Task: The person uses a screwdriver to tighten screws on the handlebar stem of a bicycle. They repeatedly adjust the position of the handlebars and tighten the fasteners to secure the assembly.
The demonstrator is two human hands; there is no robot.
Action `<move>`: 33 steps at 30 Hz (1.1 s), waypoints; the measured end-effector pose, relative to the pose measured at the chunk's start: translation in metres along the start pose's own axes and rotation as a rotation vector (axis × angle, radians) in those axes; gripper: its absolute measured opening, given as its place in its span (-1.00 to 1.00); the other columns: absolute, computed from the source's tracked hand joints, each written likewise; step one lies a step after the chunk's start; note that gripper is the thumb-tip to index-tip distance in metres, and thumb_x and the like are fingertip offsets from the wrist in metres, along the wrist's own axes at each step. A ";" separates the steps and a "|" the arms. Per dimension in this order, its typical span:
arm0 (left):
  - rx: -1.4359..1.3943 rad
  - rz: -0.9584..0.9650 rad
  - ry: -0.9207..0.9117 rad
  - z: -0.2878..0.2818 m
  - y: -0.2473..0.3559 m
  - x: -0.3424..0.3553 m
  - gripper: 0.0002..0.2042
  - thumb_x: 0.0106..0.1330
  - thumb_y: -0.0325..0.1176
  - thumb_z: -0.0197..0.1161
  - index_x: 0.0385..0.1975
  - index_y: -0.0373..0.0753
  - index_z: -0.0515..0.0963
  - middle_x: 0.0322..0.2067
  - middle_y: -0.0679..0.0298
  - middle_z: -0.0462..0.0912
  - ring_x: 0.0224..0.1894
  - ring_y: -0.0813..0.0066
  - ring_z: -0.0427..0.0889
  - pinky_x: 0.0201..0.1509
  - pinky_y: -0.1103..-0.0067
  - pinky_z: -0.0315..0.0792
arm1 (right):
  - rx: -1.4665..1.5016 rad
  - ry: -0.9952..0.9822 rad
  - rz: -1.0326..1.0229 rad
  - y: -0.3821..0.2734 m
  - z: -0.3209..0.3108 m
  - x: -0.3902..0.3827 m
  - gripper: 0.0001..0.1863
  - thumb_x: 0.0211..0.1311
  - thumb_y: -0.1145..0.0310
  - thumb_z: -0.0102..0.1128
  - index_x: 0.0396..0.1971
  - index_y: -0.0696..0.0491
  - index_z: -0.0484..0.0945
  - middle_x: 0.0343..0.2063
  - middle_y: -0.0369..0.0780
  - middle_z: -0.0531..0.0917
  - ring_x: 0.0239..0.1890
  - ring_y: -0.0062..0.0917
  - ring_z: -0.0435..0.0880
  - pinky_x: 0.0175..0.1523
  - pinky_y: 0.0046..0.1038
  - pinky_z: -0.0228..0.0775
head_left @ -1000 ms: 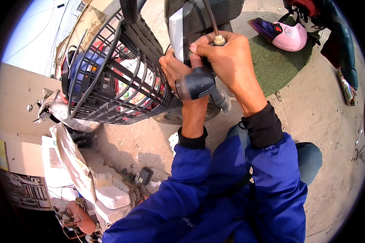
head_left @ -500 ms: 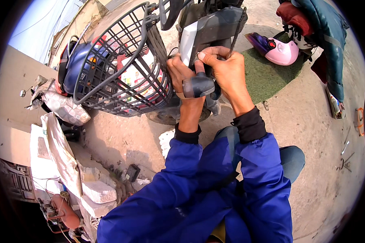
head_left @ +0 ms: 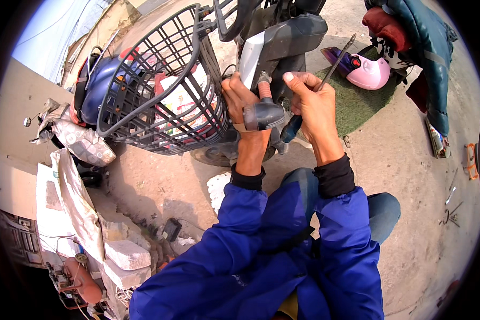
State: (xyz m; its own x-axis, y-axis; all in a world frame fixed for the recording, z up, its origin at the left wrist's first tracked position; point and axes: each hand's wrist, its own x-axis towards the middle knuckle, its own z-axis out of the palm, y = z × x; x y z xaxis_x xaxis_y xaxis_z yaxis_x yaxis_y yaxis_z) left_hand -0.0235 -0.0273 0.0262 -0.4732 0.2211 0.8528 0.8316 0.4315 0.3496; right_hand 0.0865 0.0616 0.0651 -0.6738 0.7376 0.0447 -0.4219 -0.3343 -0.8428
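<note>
The black, rounded plastic lamp with a ribbed orange-brown stem [head_left: 264, 115] juts from the scooter's grey-and-white front panel [head_left: 296, 37]. Behind it curl the left hand's [head_left: 239, 97] fingers, tips hidden, so their grip cannot be told. The right hand's [head_left: 316, 106] fingers close round a blue-handled, long-shafted metal screwdriver [head_left: 292, 128], shaft pointing away. Work at the stem seems in hand; the next move likely calls for turning the shaft about while steadying the lamp. Left stands a black lattice basket [head_left: 212, 64].
</note>
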 end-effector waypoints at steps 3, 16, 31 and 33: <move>-0.006 -0.004 0.006 0.000 0.003 0.001 -0.53 0.46 -0.34 0.29 0.19 -0.49 0.29 -0.03 -0.19 0.40 0.01 -0.29 0.52 0.12 0.02 0.43 | 0.160 0.116 0.174 -0.006 -0.044 -0.031 -0.84 0.43 0.37 0.42 -0.25 0.15 0.67 -0.58 -0.49 0.42 -0.66 -0.81 0.19 -0.55 -0.65 0.06; -0.013 -0.071 -0.008 -0.002 0.006 -0.002 -0.48 0.41 -0.35 0.33 0.23 -0.44 0.29 -0.01 -0.16 0.41 0.06 -0.28 0.50 0.16 0.05 0.42 | 0.517 0.187 0.422 -0.017 -0.092 -0.206 -0.35 0.53 0.45 0.25 0.47 0.00 0.12 -0.15 -0.11 0.53 -0.52 -0.52 0.46 -0.40 -0.40 0.43; -0.066 -0.058 -0.018 -0.008 0.007 -0.001 -0.57 0.45 -0.39 0.25 0.18 -0.48 0.29 -0.03 -0.19 0.40 0.05 -0.25 0.47 0.19 0.06 0.36 | -1.011 0.012 -0.637 -0.046 -0.045 -0.208 -0.38 0.19 0.67 0.40 0.31 0.19 0.58 -0.10 0.00 0.77 -0.21 -0.18 0.79 -0.09 -0.37 0.64; -0.063 -0.041 -0.018 -0.008 0.009 0.001 -0.58 0.45 -0.40 0.24 0.17 -0.49 0.29 -0.03 -0.19 0.40 0.04 -0.26 0.48 0.18 0.06 0.37 | -1.000 0.011 -0.628 -0.048 -0.041 -0.204 -0.37 0.14 0.70 0.41 0.29 0.17 0.60 -0.12 0.00 0.78 -0.19 -0.19 0.81 -0.09 -0.36 0.65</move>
State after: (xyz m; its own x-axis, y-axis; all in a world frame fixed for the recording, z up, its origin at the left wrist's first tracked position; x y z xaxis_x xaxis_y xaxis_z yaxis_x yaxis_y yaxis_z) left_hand -0.0143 -0.0305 0.0328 -0.5118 0.2204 0.8304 0.8280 0.3843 0.4083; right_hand 0.2688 -0.0487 0.0745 -0.5100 0.6155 0.6009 -0.0119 0.6935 -0.7204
